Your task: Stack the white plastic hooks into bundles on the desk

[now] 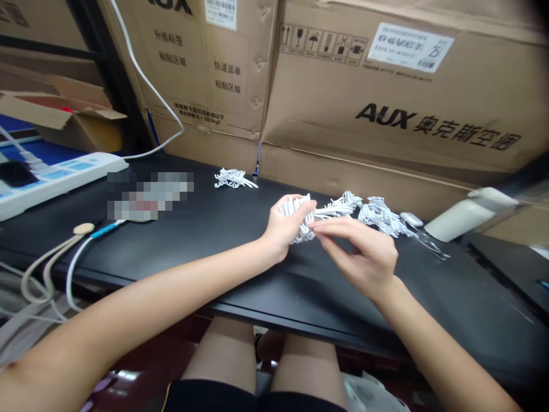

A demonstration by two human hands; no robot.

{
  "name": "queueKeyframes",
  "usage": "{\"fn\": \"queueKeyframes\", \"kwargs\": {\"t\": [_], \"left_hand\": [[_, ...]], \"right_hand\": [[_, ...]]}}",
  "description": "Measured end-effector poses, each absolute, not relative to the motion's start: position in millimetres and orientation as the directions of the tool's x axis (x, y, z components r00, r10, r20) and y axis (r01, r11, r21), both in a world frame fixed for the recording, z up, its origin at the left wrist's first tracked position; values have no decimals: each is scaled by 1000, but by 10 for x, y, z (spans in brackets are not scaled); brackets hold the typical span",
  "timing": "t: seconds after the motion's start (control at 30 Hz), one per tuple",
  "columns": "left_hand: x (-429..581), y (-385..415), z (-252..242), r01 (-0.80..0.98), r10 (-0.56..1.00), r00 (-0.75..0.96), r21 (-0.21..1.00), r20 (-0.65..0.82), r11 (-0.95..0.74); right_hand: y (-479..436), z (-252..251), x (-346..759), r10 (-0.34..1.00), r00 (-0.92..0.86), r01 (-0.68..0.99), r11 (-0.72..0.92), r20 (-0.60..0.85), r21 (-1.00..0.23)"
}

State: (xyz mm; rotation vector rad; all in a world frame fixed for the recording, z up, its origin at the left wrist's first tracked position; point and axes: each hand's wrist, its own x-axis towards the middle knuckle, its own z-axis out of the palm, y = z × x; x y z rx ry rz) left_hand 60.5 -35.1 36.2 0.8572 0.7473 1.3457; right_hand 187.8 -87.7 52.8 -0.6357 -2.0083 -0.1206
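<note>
My left hand [278, 232] is wrapped round a bundle of thin white wires [305, 233] with bent, looped ends, held above the black table. My right hand [364, 249] pinches at the right side of this bundle, thumb and forefinger together; the exact strand between the fingertips is too small to make out. Just behind my right hand lies a bunch of loose white wires [346, 201] with hooked ends. Beside it rests another tangled pile of white wires [381, 216]. Farther left, a smaller heap of the same wires [232, 178] sits near the table's back edge.
Large cardboard boxes [326, 109] wall off the back of the black table [274, 292]. A pale bottle [461, 217] lies at the right, near a small white case [410, 219] and a thin metal tool [435, 247]. At left are a power strip [81, 176] and a blurred-out object with cables.
</note>
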Motion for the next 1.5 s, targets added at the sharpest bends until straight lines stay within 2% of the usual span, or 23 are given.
{"fn": "queueKeyframes", "kwargs": {"t": [0.1,0.27,0.37,0.57,0.8,0.97,1.1,1.23,1.3,1.4,1.5], "left_hand": [[599,-371,408,-553,994,108,831,-3,62],[585,-380,473,-608,990,139,789,0,86],[586,-376,480,-608,989,145,788,-13,99],[586,-381,498,-631,993,121,770,-18,91],[591,-388,490,-604,989,146,790,-19,105],[600,-370,456,-603,989,143,790,-29,110],[608,-369,433,-607,987,155,785,-38,125],[600,-376,435,-592,987,155,795,-48,132],[593,-379,440,-590,986,161,797,-38,127],[584,-381,443,-591,983,184,797,-18,126],[575,-383,447,-589,973,230,791,-29,163]], "right_hand": [[-899,452,1849,378,-282,475,854,882,-214],[-902,305,1834,370,-83,554,789,925,-266],[-883,279,1838,362,-46,585,765,931,-268],[-842,291,1844,336,-90,606,766,938,-216],[-838,322,1850,279,-296,524,847,914,-89],[-902,388,1847,258,-330,501,863,908,-63],[-911,393,1853,292,-355,385,912,888,-146],[-886,331,1880,305,-300,405,899,904,-169],[-890,298,1870,340,-246,403,888,908,-223],[-916,284,1819,509,-114,345,826,853,-447],[-927,316,1782,710,-32,206,694,704,-690]]}}
